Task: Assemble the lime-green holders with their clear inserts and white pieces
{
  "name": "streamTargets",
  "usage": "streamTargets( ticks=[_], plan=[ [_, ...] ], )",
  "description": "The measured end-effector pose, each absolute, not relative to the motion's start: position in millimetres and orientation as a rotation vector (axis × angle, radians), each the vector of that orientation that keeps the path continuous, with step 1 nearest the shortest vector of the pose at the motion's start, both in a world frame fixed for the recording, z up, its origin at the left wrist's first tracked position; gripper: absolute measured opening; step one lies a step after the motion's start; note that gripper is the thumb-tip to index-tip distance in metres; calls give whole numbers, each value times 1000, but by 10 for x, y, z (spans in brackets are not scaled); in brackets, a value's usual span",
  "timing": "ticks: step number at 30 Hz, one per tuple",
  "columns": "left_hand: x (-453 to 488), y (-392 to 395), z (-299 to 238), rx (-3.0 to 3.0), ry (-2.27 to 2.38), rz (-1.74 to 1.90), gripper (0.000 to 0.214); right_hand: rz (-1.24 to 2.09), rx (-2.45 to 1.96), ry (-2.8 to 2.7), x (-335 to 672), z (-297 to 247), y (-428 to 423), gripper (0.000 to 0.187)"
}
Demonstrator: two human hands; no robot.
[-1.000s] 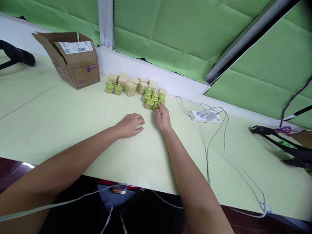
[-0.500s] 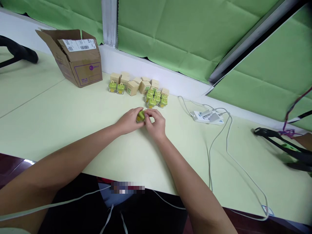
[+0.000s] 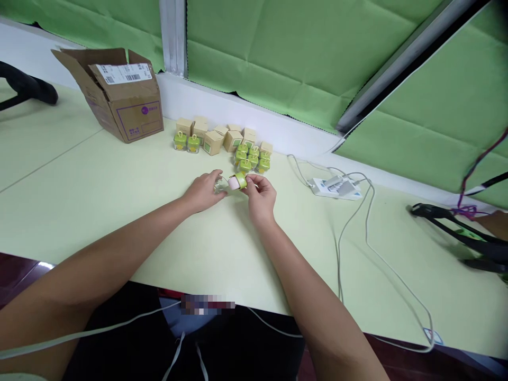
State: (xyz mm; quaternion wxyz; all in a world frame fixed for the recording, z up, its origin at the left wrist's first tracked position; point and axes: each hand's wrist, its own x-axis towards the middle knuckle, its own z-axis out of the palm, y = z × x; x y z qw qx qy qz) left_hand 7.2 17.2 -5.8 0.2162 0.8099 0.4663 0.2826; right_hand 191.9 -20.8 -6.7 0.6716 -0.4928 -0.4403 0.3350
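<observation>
Pinching what seems a small green container, the right hand could drop it onto the table if its grip slackens.

Green container (pink-ended) in right hand

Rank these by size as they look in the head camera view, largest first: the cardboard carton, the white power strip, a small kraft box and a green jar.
Largest: cardboard carton
Second: white power strip
Third: small kraft box
Smallest: green jar
</observation>
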Motion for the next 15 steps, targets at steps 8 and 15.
streamTargets(
  ticks=[8,15],
  plan=[
    [84,-38,217,2248,1162,1221,25,939,-1007,-814,1893,-77,-214,40],
    [204,-112,203,1884,1017,1227,38,944,-974,-756,1809,-77,-259,38]
  ],
)
